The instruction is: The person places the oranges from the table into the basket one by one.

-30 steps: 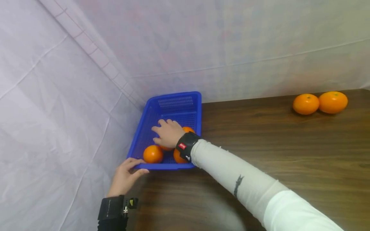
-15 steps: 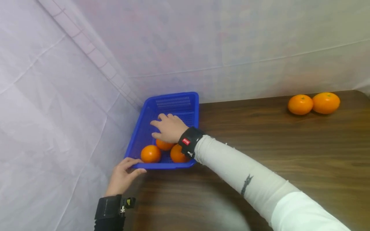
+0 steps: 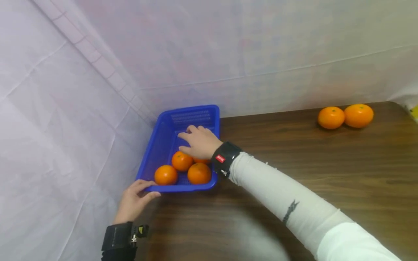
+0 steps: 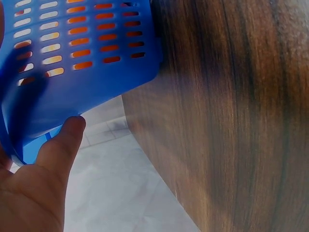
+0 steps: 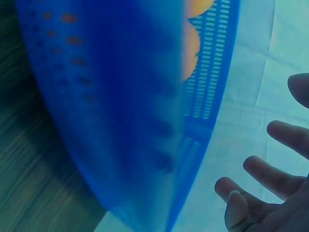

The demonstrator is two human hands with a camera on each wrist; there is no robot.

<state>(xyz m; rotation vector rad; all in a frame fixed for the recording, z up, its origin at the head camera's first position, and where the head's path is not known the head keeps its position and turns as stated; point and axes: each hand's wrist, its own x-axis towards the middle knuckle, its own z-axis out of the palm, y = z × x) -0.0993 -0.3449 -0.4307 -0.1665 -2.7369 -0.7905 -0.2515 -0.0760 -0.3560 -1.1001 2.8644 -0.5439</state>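
A blue plastic basket (image 3: 148, 145) with slotted walls stands at the back left of the table. My left hand (image 3: 132, 203) pinches its near left corner, fingers over the rim and thumb along the outer wall; the left wrist view shows that thumb against the blue wall (image 4: 106, 79). Several oranges (image 3: 166, 175) lie in the near half of the basket, one partly hidden under my right hand (image 3: 201, 143). That hand hovers above the basket with fingers spread. In the right wrist view its fingers (image 5: 275, 176) are apart, with nothing between them.
Two more oranges (image 3: 344, 116) sit side by side at the back right of the brown wooden table (image 3: 277, 145). White sheeting (image 3: 58, 145) rises close along the left of the basket, and more hangs behind the table (image 3: 261, 54).
My right hand has lifted and drawn back to the right, uncovering more of the oranges in the basket. The left hand keeps its hold on the corner. The whole head view has shifted slightly.
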